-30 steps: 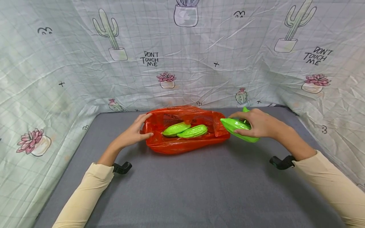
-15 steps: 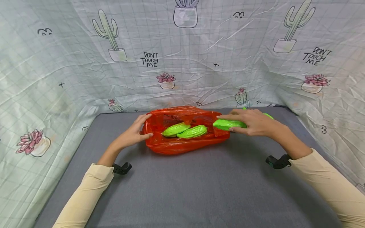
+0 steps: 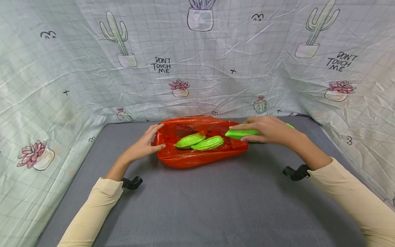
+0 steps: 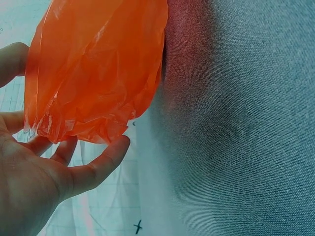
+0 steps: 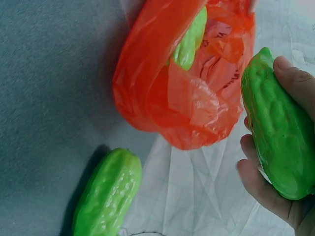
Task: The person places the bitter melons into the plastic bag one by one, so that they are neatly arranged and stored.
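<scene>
A red plastic bag [image 3: 185,159] lies on the grey cloth, its mouth facing up. Two green bitter melons [image 3: 189,140] show inside it. At the bag's left end my left hand [image 3: 143,145] holds the edges, thumb on the near side and fingers on the far side; the left wrist view shows its fingers around the crumpled end of the bag [image 4: 98,73]. My right hand [image 3: 263,130] grips a third bitter melon [image 5: 278,128], whose tip overlaps the bag's right end in the head view. The palm side of this hand is hidden from above.
Another bitter melon [image 5: 108,191] lies on the table right of the bag, mostly hidden behind my right hand in the head view. The grey table cloth [image 3: 197,206] runs up to a cactus-print curtain [image 3: 216,85] at the back and sides.
My right hand has moved left with its bitter melon, from beside the bag to over its right end. My left hand and the bag have stayed in place.
</scene>
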`<control>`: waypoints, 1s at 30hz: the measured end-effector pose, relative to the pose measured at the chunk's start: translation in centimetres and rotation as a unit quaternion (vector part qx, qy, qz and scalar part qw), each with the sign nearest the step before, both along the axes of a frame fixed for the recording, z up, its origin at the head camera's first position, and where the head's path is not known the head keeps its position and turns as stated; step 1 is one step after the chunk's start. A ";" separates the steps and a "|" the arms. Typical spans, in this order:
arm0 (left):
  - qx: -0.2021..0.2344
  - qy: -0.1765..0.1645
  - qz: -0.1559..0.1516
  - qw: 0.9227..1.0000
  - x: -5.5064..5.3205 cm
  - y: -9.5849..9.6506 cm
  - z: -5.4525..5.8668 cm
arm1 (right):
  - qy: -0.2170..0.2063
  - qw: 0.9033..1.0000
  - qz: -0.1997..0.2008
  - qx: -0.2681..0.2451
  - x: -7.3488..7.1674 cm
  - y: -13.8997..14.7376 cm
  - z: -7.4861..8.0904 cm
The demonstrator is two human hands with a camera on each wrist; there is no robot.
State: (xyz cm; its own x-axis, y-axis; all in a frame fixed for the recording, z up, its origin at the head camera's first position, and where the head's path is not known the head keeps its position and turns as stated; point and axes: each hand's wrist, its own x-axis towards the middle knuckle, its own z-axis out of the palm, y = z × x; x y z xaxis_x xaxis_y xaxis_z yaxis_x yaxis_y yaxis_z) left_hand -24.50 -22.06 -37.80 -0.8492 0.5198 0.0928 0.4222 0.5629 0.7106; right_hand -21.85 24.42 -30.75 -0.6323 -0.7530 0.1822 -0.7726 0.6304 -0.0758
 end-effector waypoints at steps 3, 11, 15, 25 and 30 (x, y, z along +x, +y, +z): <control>0.000 -0.002 0.001 1.000 0.0 0.0 0.0 | 0.010 1.000 0.018 -0.007 -0.2 -0.4 0.0; -0.001 -0.004 0.001 1.000 -0.1 0.0 0.0 | 0.035 0.998 0.041 -0.017 -0.5 -1.9 0.0; 0.001 -0.005 0.000 1.000 -0.1 0.1 0.0 | 0.021 0.999 0.037 0.001 -0.6 -2.8 0.0; 0.001 -0.003 -0.001 1.000 -0.1 0.0 0.0 | 0.014 0.999 0.034 0.025 -0.9 -3.7 0.0; 0.000 -0.002 -0.002 1.000 -0.2 0.0 -0.1 | -0.018 0.998 0.053 0.001 -1.1 -4.0 -0.2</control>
State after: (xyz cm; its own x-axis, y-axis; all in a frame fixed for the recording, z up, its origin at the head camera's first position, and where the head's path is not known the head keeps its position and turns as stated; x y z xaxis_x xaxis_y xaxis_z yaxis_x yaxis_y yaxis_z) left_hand -24.72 -22.03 -37.86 -0.8478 0.5228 0.0889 0.4211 0.5617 0.7121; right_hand -22.99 20.43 -30.92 -0.5554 -0.8162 0.1593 -0.8316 0.5455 -0.1045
